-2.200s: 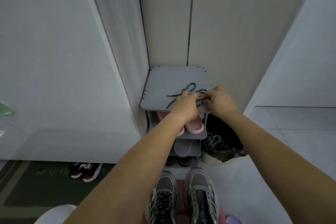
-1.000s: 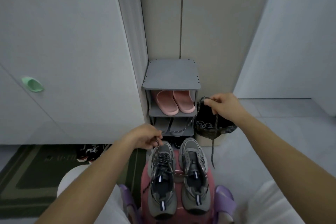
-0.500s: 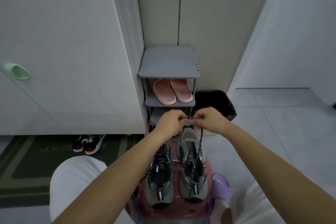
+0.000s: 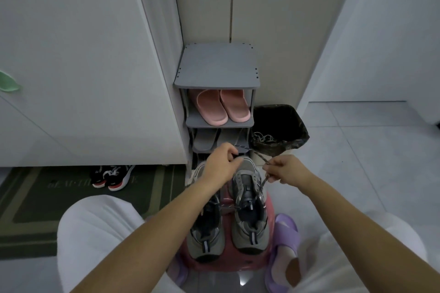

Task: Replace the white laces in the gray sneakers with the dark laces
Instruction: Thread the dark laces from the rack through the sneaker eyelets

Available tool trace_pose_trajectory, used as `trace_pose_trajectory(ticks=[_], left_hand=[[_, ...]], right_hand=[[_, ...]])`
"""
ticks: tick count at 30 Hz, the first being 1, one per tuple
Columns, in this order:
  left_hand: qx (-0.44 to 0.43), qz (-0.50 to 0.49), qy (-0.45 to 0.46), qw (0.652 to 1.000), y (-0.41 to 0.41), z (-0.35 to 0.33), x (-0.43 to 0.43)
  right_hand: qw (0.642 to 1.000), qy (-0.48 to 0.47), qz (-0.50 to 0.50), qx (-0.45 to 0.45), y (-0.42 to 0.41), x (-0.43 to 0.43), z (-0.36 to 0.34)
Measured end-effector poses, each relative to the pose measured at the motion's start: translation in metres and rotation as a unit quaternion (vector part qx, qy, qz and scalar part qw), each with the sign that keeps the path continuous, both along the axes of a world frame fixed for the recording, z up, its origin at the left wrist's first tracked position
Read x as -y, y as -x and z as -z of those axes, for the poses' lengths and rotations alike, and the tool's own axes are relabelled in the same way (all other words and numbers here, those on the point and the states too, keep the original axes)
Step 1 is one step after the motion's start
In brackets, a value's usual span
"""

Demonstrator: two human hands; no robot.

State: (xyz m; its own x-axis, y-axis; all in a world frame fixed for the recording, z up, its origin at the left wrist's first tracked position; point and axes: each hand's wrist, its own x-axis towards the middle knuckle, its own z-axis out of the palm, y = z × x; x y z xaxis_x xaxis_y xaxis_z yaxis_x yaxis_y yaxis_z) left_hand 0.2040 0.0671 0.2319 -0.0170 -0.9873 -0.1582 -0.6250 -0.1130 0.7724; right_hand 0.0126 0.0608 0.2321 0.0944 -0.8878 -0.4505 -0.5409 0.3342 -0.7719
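Observation:
Two gray sneakers stand side by side on a pink stool (image 4: 270,207) between my knees. The left sneaker (image 4: 206,233) carries dark laces; the right sneaker (image 4: 250,211) shows bare eyelets. A dark speckled lace (image 4: 258,156) stretches between my hands above the right sneaker's toe. My left hand (image 4: 222,165) pinches one part of it, and my right hand (image 4: 284,170) pinches the other, with a tail hanging down beside the shoe. White laces (image 4: 263,138) lie in the black-lined bin (image 4: 297,126).
A gray shoe rack (image 4: 216,66) stands against the wall with pink slippers (image 4: 220,107) and gray slippers (image 4: 207,138) on its shelves. Black-and-red sneakers (image 4: 112,175) sit on a green mat (image 4: 35,197) at left. Purple slippers (image 4: 284,233) are on my feet.
Both hands took the dark lace off the rack's top and brought it down over the sneakers. Since half a second ago the hands have drawn apart, stretching the lace.

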Motion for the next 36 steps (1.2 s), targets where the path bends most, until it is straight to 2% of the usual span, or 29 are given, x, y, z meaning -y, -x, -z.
trace_pose_trajectory(ticks=[3,5,7,10,15,20,23,26,30,33,36], left_hand=[[-0.014,0.159,-0.063,0.985,0.023,0.013,-0.018],[0.015,0.206,-0.055,0.977,0.032,0.023,-0.025],[0.011,0.184,-0.067,0.981,0.033,0.03,-0.027],[-0.034,0.155,-0.133,0.978,0.023,0.032,-0.026],[0.011,0.15,-0.164,0.975,0.0,0.034,-0.021],[0.048,0.101,-0.131,0.985,-0.01,0.03,-0.019],[0.004,0.067,-0.125,0.99,-0.006,0.028,-0.016],[-0.041,0.052,-0.143,0.988,0.005,0.027,-0.014],[-0.036,0.064,-0.122,0.99,0.02,0.027,-0.014],[0.023,0.078,-0.085,0.993,0.027,0.027,-0.012],[0.085,0.087,-0.052,0.991,0.032,0.03,-0.01]], right_hand=[[0.998,0.003,0.026,0.058,-0.005,0.003,-0.001],[0.994,0.001,0.056,0.091,-0.005,0.006,-0.002],[0.99,0.011,0.097,0.097,0.0,0.01,-0.002],[0.981,0.04,0.169,0.088,0.014,0.015,0.001],[0.969,0.045,0.233,0.071,0.031,0.02,0.011],[0.979,0.028,0.197,-0.05,0.038,0.015,0.026],[0.984,0.016,0.118,-0.131,0.03,0.009,0.028],[0.983,0.059,0.054,-0.168,0.013,-0.005,0.02],[0.998,0.007,0.005,-0.058,-0.016,-0.024,0.02],[0.996,0.003,0.081,0.035,-0.024,-0.026,0.025],[0.98,-0.043,0.161,0.106,-0.021,-0.025,0.028]])
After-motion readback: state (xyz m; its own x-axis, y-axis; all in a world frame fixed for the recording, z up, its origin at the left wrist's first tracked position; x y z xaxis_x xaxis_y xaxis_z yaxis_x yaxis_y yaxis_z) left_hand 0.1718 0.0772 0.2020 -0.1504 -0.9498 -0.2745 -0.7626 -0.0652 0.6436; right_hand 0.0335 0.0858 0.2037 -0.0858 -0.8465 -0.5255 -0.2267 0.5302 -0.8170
